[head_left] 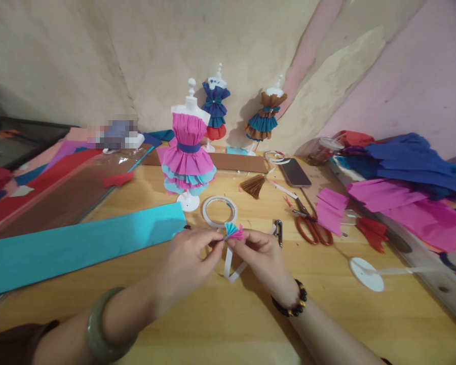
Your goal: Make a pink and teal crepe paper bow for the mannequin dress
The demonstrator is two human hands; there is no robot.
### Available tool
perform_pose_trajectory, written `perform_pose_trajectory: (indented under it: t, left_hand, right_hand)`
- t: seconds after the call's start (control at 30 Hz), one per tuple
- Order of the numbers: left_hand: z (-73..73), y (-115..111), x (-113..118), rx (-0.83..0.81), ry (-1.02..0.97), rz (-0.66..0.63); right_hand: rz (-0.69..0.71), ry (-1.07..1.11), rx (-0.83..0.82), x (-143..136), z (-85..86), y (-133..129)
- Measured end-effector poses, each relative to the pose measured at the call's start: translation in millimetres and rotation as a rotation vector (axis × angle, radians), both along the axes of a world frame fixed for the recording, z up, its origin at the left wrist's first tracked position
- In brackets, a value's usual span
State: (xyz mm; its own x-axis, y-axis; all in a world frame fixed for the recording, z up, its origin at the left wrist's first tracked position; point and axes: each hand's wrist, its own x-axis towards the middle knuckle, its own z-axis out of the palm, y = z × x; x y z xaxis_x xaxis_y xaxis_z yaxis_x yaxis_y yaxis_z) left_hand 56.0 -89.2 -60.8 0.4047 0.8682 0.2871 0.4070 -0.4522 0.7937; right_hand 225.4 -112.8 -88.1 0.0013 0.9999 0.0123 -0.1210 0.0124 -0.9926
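Between my two hands is a small pleated paper fan (233,231), turquoise on one side and pink on the other. My left hand (193,251) pinches its narrow end between thumb and fingertips. Fingers of my right hand (264,253) are closed on the pink side. A narrow white strip (231,268) hangs in a bent loop below the fan. Just beyond my hands lies a roll of white tape (219,196). Behind it stands a small mannequin (191,104) in a ruffled pink and light-blue paper dress (190,162) with a dark blue belt.
Two more dressed mannequins (215,104) (266,116) stand by the wall. To the right lie scissors (314,228), a phone (295,172), a white disc (367,275) and piled crepe paper (414,162). A long turquoise paper strip (83,243) covers the left. Brown pleated paper (253,186) lies near the middle.
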Motion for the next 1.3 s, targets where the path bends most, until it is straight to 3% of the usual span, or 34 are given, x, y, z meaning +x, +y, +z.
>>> perform_pose_trajectory:
  t: [0.1, 0.37, 0.7, 0.83, 1.0, 1.3]
  left_hand:
    - [3.2, -1, 0, -0.007, 0.049, -0.014]
    - [13.5, 0, 0, -0.24, -0.031, -0.038]
    - [0.0, 5, -3, -0.006, 0.138, -0.098]
    - [-1.8, 6, -4, 0.014, 0.164, -0.108]
    - [2.6, 9, -5, -0.057, 0.161, -0.117]
    - [8.9, 8, -3, -0.277, 0.07, -0.151]
  right_hand:
    - [0.005, -0.015, -0.004, 0, 2.8, 0]
    - [-0.006, -0.053, 0.021, -2, 5.1, 0]
    - [0.083, -0.025, 0.025, -1, 8.1, 1]
    - [0.129, -0.044, 0.023, 2, 10.3, 2]
    - [0.177, -0.01, 0.015, 5, 11.7, 2]
    - [0.101, -0.056, 0.022, 4, 9.0, 2]
